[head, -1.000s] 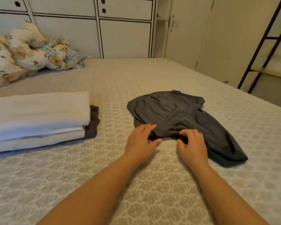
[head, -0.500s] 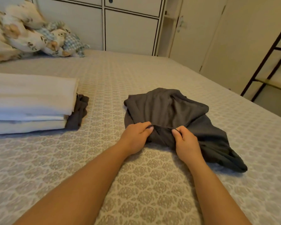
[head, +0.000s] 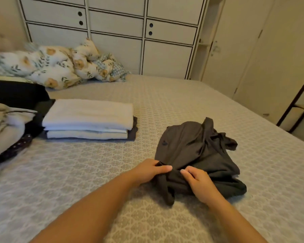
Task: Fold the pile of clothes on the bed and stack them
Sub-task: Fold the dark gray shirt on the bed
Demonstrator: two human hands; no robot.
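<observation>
A crumpled dark grey garment (head: pixel 191 146) lies on the bed (head: pixel 165 106) right of centre. My left hand (head: pixel 150 170) grips its near edge, fingers curled round the bunched cloth. My right hand (head: pixel 198 185) pinches the same edge just to the right, the two hands almost touching. A neat stack of folded white and dark clothes (head: pixel 89 118) sits to the left. Further left lies an unfolded pile of cream, black and dotted clothes (head: pixel 9 123).
A floral quilt (head: pixel 56 67) is bunched at the head of the bed. White cupboard doors (head: pixel 116 32) stand behind it. A dark metal rack (head: pixel 298 102) stands past the bed's right edge.
Both hands went from resting on the grey garment's near edge to gripping it and have come closer together. The garment is more bunched up. The view swung left, revealing the unfolded pile.
</observation>
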